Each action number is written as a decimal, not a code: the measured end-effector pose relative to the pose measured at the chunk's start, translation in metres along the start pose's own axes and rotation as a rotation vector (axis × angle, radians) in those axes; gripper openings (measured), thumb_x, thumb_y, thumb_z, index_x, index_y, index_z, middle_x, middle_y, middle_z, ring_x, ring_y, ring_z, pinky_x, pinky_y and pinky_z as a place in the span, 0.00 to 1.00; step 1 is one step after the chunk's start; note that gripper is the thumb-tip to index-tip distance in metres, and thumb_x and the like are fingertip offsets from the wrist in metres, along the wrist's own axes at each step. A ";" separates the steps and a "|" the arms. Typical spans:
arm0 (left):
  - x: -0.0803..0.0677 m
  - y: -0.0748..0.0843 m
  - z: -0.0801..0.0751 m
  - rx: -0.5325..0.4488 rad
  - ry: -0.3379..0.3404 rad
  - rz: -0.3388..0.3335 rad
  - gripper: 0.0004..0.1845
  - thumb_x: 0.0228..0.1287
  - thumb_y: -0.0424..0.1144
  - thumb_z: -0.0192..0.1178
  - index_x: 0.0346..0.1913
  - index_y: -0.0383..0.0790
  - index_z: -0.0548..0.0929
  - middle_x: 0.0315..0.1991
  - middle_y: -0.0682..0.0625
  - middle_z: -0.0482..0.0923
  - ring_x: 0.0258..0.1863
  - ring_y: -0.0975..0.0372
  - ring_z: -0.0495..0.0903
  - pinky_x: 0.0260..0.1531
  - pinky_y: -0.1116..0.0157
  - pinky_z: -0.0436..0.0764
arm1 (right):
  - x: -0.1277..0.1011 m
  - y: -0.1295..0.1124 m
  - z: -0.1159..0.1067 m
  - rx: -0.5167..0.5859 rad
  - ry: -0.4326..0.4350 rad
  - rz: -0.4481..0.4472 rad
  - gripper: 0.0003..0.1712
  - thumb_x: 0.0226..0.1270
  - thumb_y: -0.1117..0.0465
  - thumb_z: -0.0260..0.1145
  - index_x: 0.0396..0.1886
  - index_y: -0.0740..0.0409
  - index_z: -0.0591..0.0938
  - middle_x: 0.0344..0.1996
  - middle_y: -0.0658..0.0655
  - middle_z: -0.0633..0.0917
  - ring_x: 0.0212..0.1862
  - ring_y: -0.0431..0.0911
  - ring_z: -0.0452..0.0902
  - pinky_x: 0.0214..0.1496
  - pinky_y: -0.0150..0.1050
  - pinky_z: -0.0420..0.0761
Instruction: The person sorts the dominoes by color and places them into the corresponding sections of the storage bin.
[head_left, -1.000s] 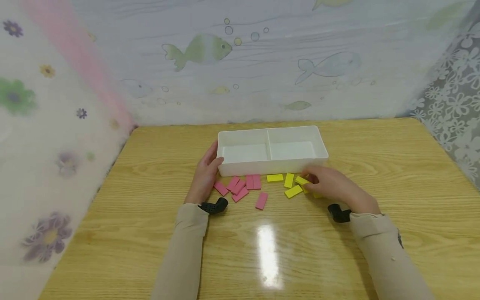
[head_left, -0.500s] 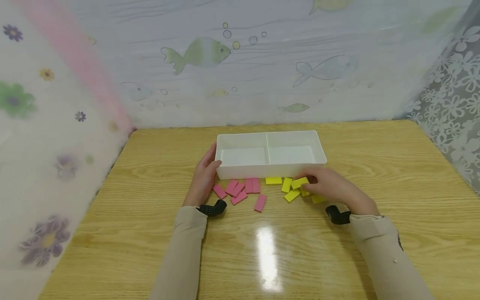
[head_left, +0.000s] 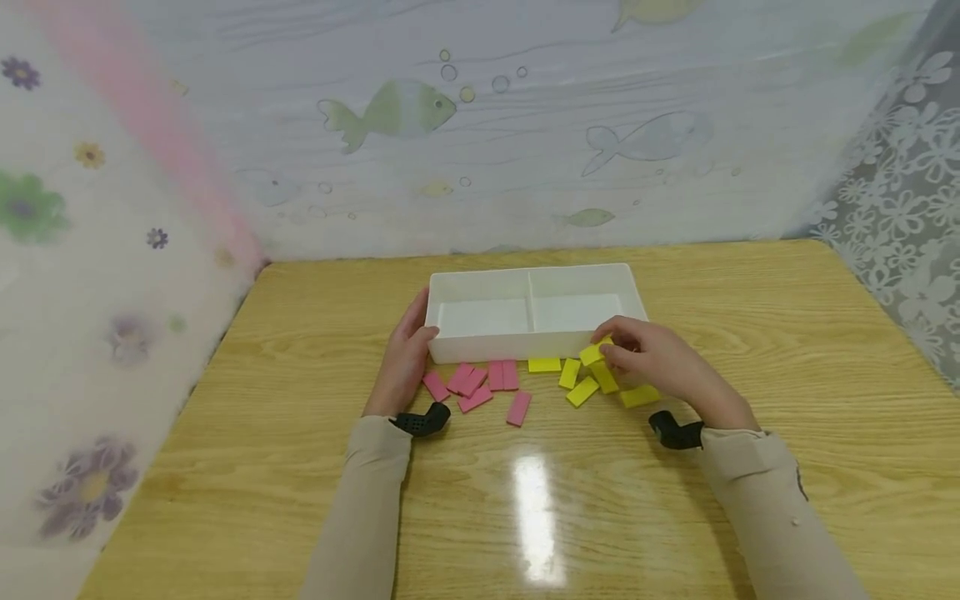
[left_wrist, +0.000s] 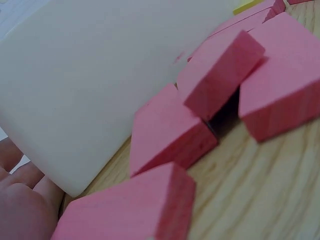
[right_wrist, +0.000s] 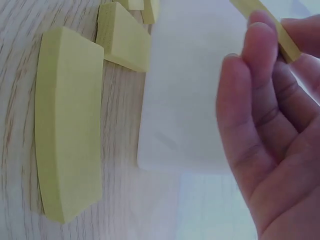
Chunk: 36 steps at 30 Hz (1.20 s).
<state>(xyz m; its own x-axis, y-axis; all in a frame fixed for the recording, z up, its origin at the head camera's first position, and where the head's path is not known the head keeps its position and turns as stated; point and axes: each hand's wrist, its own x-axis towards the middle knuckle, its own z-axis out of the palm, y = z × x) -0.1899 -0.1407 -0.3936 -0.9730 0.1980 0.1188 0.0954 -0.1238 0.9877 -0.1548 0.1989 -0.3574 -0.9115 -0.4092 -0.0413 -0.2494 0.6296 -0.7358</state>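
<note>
A white two-compartment tray (head_left: pixel 450 350) sits mid-table, both compartments bare. My left hand (head_left: pixel 420 321) rests with straight fingers against the tray's left front corner; in the left wrist view its fingers (left_wrist: pixel 22 200) lie beside the tray wall (left_wrist: pixel 95 85). Several pink blocks (head_left: pixel 480 383) lie in front of the tray's left half, seen close up as pink blocks (left_wrist: pixel 220 75). My right hand (head_left: pixel 606 348) pinches one yellow block (head_left: pixel 591 353) just above the table at the tray's front wall; the same yellow block (right_wrist: pixel 265 22) shows between thumb and fingers. Several yellow blocks (head_left: pixel 582 391) lie below it.
The wooden table (head_left: pixel 750 333) is walled by patterned curtains at the back and both sides. Two yellow blocks (right_wrist: pixel 70 130) lie flat beside the tray wall (right_wrist: pixel 190 100) in the right wrist view. Black wrist mounts (head_left: pixel 675 432) sit on both sleeves.
My right hand has picked a yellow block off the table and raised it toward the tray's front wall. The left hand has stayed at the tray corner.
</note>
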 end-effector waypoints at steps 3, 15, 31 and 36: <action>-0.001 -0.001 -0.001 -0.016 -0.008 0.003 0.33 0.61 0.28 0.42 0.70 0.45 0.49 0.70 0.52 0.45 0.67 0.59 0.45 0.58 0.57 0.55 | 0.001 -0.001 0.000 0.063 0.020 -0.015 0.12 0.66 0.51 0.53 0.45 0.50 0.71 0.24 0.58 0.78 0.26 0.50 0.74 0.33 0.44 0.73; -0.002 0.000 -0.001 0.006 -0.016 0.013 0.34 0.61 0.27 0.41 0.70 0.47 0.49 0.70 0.53 0.45 0.67 0.58 0.44 0.58 0.54 0.54 | 0.001 -0.004 -0.001 0.160 0.212 -0.026 0.14 0.63 0.49 0.56 0.41 0.53 0.69 0.31 0.60 0.79 0.30 0.55 0.75 0.37 0.49 0.74; -0.002 0.001 0.000 0.011 -0.023 0.006 0.33 0.62 0.28 0.41 0.69 0.50 0.50 0.69 0.57 0.46 0.67 0.59 0.45 0.57 0.54 0.56 | 0.000 0.002 -0.002 0.101 0.412 0.029 0.18 0.63 0.45 0.55 0.48 0.47 0.76 0.39 0.52 0.80 0.36 0.48 0.75 0.34 0.38 0.74; -0.003 0.002 0.001 0.015 -0.021 -0.011 0.32 0.63 0.29 0.41 0.69 0.52 0.50 0.69 0.59 0.47 0.66 0.64 0.47 0.56 0.58 0.58 | 0.000 0.005 -0.002 0.118 0.423 0.025 0.19 0.63 0.47 0.55 0.50 0.49 0.75 0.40 0.53 0.79 0.38 0.47 0.74 0.35 0.39 0.75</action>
<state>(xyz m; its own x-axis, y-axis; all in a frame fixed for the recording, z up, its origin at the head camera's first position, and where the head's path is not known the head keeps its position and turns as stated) -0.1869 -0.1407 -0.3920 -0.9694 0.2198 0.1095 0.0876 -0.1071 0.9904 -0.1565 0.2038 -0.3599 -0.9765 -0.0728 0.2028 -0.2092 0.5459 -0.8113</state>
